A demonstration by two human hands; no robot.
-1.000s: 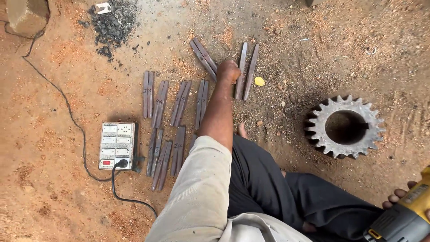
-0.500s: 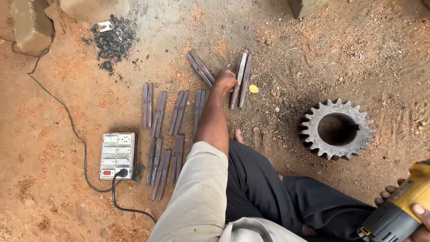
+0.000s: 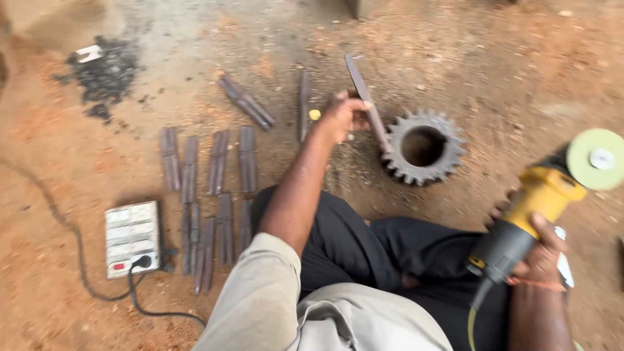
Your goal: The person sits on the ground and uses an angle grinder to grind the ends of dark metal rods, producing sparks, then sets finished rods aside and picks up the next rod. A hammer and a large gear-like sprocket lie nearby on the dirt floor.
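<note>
A flat metal bar (image 3: 364, 97) is pinched in the left hand (image 3: 342, 117), its long axis tilted from the far floor down to the gear (image 3: 423, 147) just beside, while a yellow angle grinder (image 3: 530, 214) is gripped in the right hand (image 3: 543, 250), well apart.

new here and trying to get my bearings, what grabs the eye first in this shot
The yellow and grey angle grinder with its pale green disc, gripped in the right hand at lower right. Next, the dark toothed steel gear on the dirt floor at centre, where the left hand holds a flat rusty metal bar.
</note>
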